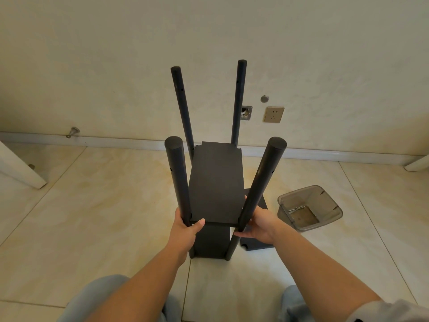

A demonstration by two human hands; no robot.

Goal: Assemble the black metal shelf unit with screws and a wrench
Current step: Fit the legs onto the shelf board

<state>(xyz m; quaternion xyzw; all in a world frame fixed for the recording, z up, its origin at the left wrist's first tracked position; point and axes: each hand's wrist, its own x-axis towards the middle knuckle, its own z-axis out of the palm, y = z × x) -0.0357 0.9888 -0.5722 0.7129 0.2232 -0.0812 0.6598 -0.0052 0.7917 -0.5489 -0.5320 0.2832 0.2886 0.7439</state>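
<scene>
The black shelf unit (217, 182) stands on the tiled floor (104, 205), near the wall (209, 43), right in front of the person; four round poles (262, 182) go up from it, and a flat black shelf board (217, 180) sits between them, partway up; a lower board (212, 240) is down by the floor, so I think the bottom part is already joined and this board is being set at the right height.

The left hand (185, 231) is curled around the near left pole (177, 180), with its thumb lying on the front edge of the board; the right hand (257, 225) is at the near right pole, with its fingers under the board's corner and pressed to the pole; I think both hands hold the board level so the holes in the poles can line up for a screw.

Another black board (257, 244) lies flat on the floor just behind the right hand, waiting its turn; a clear plastic tub (325, 219) sits to the right, apart from the unit, with a few small screws (299, 207) in it, close enough for the right hand to reach.

There is open floor on the left side; a white furniture leg (21, 170) stands well off near the left edge; on the right the spare board and the tub take up room, so a hand going that way should mind the tub's rim.
</scene>
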